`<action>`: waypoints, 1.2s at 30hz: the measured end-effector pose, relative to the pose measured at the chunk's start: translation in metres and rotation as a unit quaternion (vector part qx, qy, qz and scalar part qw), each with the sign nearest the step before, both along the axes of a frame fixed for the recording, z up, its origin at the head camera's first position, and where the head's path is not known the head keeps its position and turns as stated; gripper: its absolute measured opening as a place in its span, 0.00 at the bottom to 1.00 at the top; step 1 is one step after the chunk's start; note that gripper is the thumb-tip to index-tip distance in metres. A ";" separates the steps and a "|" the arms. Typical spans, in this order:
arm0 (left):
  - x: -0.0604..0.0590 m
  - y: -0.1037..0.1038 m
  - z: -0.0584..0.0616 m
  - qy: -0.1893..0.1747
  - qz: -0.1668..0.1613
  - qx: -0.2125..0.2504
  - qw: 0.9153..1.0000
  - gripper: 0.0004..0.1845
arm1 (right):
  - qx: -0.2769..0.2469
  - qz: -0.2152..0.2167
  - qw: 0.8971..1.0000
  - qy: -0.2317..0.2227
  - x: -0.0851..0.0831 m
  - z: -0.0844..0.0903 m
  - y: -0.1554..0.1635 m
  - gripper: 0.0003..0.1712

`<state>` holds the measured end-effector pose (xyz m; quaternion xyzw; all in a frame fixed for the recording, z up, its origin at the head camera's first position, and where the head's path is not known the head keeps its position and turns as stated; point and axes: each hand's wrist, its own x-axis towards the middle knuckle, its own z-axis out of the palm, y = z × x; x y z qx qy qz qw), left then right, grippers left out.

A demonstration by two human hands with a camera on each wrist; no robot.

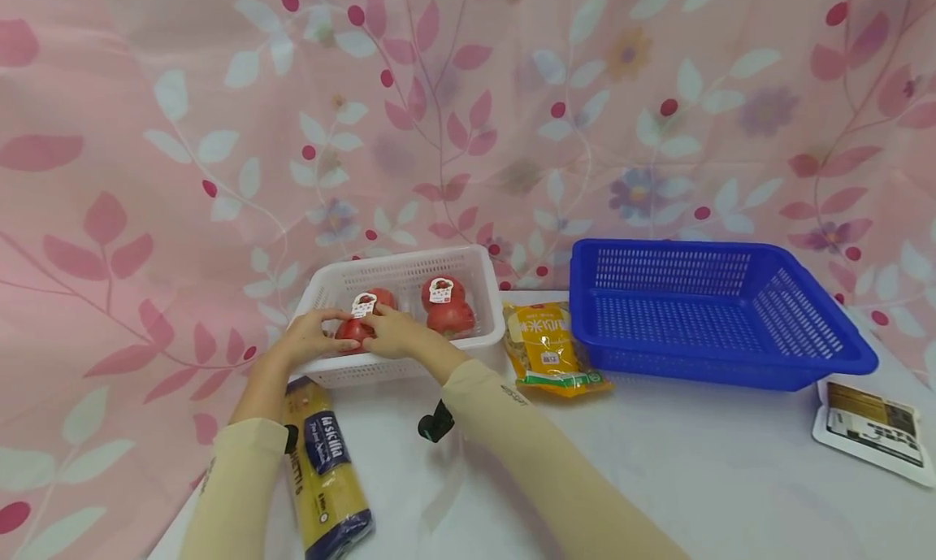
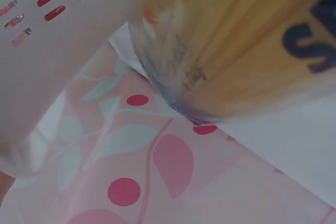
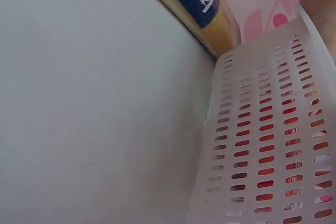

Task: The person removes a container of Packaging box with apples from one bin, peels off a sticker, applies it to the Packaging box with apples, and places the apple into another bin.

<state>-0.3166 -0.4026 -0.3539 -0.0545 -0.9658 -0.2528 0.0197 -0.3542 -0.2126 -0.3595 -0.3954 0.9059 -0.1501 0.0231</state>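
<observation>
A white perforated basket (image 1: 483, 336) holds two clear packs of round red fruit, each with a white label. My left hand (image 1: 310, 336) reaches over the basket's near-left rim and holds the left side of the left fruit pack (image 1: 354, 330). From the other side, my right hand (image 1: 398, 332) grips the same pack, its fingers over the red fruit. The right fruit pack (image 1: 448, 308) lies beside it, apart from both hands. In both wrist views the basket wall (image 2: 47, 61) (image 3: 252, 129) hides the fingers and most of the fruit.
A spaghetti pack (image 1: 329, 471) lies in front of the basket, beneath the left forearm. Right of the basket are an orange-yellow food bag (image 1: 548, 345) and a large blue basket (image 1: 724, 365). A flat white-edged packet (image 1: 873, 430) lies far right. A floral curtain (image 1: 468, 137) hangs behind.
</observation>
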 end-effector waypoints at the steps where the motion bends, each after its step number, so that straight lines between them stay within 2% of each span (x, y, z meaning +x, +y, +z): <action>1: -0.001 0.000 0.000 0.002 -0.001 -0.002 1.000 0.38 | 0.001 -0.001 1.000 0.001 0.000 0.000 0.000 0.28; 8: -0.002 0.000 0.000 0.015 -0.003 -0.016 1.000 0.37 | 0.031 -0.019 0.999 0.017 0.002 0.001 -0.004 0.27; 14: -0.004 0.003 -0.003 0.008 -0.005 -0.018 1.000 0.37 | 0.065 -0.048 0.996 0.029 0.006 0.001 -0.002 0.26; 18: -0.006 0.005 -0.005 0.005 0.000 -0.018 1.000 0.37 | 0.073 -0.047 0.993 0.080 0.009 0.004 0.001 0.24; 22: -0.008 0.009 -0.002 0.007 0.004 -0.023 1.000 0.36 | 0.088 -0.048 0.984 0.150 0.011 0.007 0.004 0.20; 25: -0.011 0.011 -0.001 0.005 0.002 -0.027 1.000 0.36 | 0.105 -0.055 0.978 0.172 0.013 0.009 0.008 0.19; 31: -0.009 0.003 0.001 0.025 0.000 -0.046 0.999 0.31 | 0.074 -0.055 0.978 0.188 0.016 0.006 0.011 0.17; 36: -0.005 -0.003 0.004 0.032 0.006 -0.056 0.998 0.26 | 0.020 -0.049 0.969 0.241 0.019 0.001 0.020 0.17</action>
